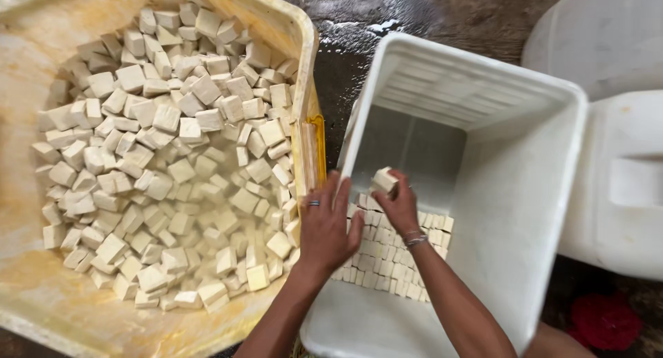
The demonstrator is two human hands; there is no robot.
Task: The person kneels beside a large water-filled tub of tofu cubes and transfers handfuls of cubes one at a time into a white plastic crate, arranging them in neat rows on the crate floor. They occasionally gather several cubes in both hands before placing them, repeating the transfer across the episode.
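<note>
Two big containers stand side by side on the wet dark floor (414,19): a wide yellowed plastic tub (41,289) heaped with loose pale tofu cubes (179,164), too many to count, and a deep white rectangular plastic bin (525,192) with a neat layer of packed cubes (387,258) across its bottom. Between them the bin's near wall stands under the left hand (326,227), which rests open on it, one ring showing. The right hand (399,204), inside the bin, has its grip closed on one single tofu cube (384,180), held just above the layer.
</note>
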